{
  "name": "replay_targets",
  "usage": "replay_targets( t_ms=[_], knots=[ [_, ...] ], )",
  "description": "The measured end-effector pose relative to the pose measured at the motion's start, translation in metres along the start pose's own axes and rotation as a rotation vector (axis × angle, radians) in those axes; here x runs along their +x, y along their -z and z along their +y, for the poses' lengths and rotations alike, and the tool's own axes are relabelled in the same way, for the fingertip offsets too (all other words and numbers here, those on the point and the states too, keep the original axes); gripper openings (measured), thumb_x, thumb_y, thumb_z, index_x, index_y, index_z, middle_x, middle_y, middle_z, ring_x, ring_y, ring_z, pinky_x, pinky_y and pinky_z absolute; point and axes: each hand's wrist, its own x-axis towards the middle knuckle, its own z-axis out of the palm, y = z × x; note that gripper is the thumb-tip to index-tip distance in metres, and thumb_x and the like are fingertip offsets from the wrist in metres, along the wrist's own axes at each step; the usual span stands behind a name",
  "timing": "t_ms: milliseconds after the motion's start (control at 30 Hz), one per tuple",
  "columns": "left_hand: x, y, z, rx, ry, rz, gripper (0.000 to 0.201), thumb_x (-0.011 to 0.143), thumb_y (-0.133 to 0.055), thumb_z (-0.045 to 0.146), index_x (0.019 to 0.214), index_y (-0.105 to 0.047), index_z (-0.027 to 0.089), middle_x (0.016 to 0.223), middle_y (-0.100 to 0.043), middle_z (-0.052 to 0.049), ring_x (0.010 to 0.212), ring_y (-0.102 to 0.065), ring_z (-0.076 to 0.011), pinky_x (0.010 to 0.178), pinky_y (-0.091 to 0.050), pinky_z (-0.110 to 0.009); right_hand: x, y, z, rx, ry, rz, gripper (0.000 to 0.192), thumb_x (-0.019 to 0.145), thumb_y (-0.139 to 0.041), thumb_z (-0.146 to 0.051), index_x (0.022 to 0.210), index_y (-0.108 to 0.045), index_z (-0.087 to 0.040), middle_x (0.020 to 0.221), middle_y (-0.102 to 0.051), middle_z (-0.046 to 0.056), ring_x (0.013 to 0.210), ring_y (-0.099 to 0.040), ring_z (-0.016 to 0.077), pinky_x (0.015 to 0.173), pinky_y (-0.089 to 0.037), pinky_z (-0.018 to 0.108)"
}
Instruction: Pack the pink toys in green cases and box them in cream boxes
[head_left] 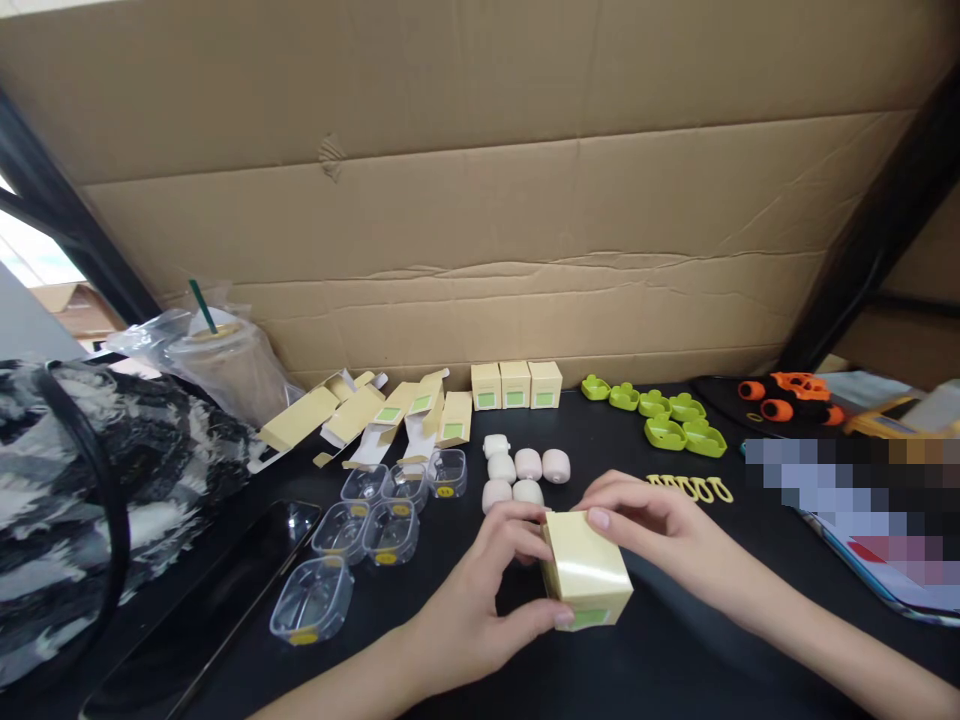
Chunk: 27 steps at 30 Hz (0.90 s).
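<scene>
Both forearms come up from the bottom edge of the frame and meet just below centre, where the person's left hand [480, 610] and right hand [652, 530] hold a small pale yellow box [585, 570] between them. Its left-hand grip is clenched on the box's near left side, thumb under the lower edge by a green label; its right-hand grip grasps the top far edge, fingertips curled over it. That box sits tilted, just above the black table [675, 660].

Largest of all, a creased cardboard wall [480, 200] fills the upper half of the frame. At the left edge lies a black-and-white patterned bag [112, 500], and behind it, upper left, an iced drink cup [225, 365] with a green straw stands in a clear plastic bag. A dark phone [217, 600] lies flat at lower left.

Left of centre, flattened yellow cartons [375, 415] lie in a loose fan against the wall, and three folded boxes [516, 385] stand in a row just to their right. Below the cartons sit clear plastic trays [367, 520], close together. Just beyond the hands rests a cluster of pale pink cases [525, 470]. Right of centre, green silicone covers [667, 415] run in a line, with small yellow loops [690, 488] below them. At the upper right lies an orange and black object [791, 395]; I cannot tell what it is.
</scene>
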Motion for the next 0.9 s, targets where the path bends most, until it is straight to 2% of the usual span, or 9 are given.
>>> replay_targets(
  t_ms=[133, 300, 433, 567, 800, 900],
  knots=[
    [-0.001, 0.000, -0.002, 0.035, -0.037, 0.004, 0.024, 0.079, -0.068, 0.022, 0.095, -0.050, 0.024, 0.125, -0.046, -0.009, 0.115, -0.052, -0.0248, 0.097, -0.044, -0.041, 0.001, -0.002, 0.000, 0.049, -0.041, 0.013, 0.032, 0.083, -0.062, -0.049, 0.081, -0.071, -0.018, 0.085, -0.062, 0.004, 0.079, -0.061, 0.0184, 0.069, -0.049, 0.030],
    [-0.001, 0.000, -0.002, 0.008, -0.063, -0.006, 0.026, 0.080, -0.067, 0.018, 0.098, -0.049, 0.026, 0.122, -0.048, -0.006, 0.112, -0.054, -0.0216, 0.096, -0.045, -0.036, 0.001, -0.004, 0.000, 0.083, -0.037, 0.030, 0.031, 0.082, -0.063, -0.048, 0.084, -0.071, -0.018, 0.085, -0.061, 0.004, 0.078, -0.060, 0.0183, 0.068, -0.048, 0.030],
    [-0.003, -0.003, -0.008, -0.014, -0.049, 0.007, 0.046, 0.078, -0.068, 0.015, 0.112, -0.042, 0.031, 0.124, -0.047, -0.005, 0.108, -0.054, -0.0195, 0.086, -0.049, -0.031, 0.000, -0.004, 0.001, 0.087, -0.034, 0.029, 0.030, 0.082, -0.063, -0.047, 0.082, -0.071, -0.018, 0.084, -0.062, 0.004, 0.078, -0.060, 0.0182, 0.069, -0.048, 0.030],
    [-0.004, -0.004, -0.012, -0.028, -0.046, 0.028, 0.061, 0.079, -0.068, 0.014, 0.122, -0.033, 0.037, 0.125, -0.048, -0.003, 0.106, -0.053, -0.0181, 0.089, -0.048, -0.031, 0.000, -0.002, 0.002, 0.105, -0.022, 0.016, 0.029, 0.082, -0.063, -0.045, 0.078, -0.070, -0.017, 0.083, -0.061, 0.003, 0.077, -0.060, 0.0173, 0.069, -0.048, 0.029],
    [0.000, 0.001, -0.002, 0.039, 0.015, -0.071, 0.056, 0.082, -0.063, 0.015, 0.128, -0.040, 0.037, 0.128, -0.044, -0.003, 0.114, -0.048, -0.0184, 0.090, -0.047, -0.028, 0.002, -0.009, 0.009, 0.208, -0.166, -0.004, 0.032, 0.078, -0.067, -0.048, 0.088, -0.064, -0.017, 0.078, -0.063, 0.002, 0.074, -0.059, 0.0171, 0.068, -0.045, 0.028],
    [0.000, 0.002, 0.000, 0.047, 0.035, -0.074, 0.052, 0.081, -0.064, 0.016, 0.125, -0.042, 0.033, 0.127, -0.045, -0.003, 0.111, -0.050, -0.0182, 0.090, -0.047, -0.029, 0.002, -0.012, 0.014, 0.203, -0.160, -0.005, 0.029, 0.081, -0.065, -0.046, 0.087, -0.061, -0.018, 0.077, -0.061, 0.001, 0.073, -0.057, 0.0163, 0.066, -0.044, 0.027]
  ],
)
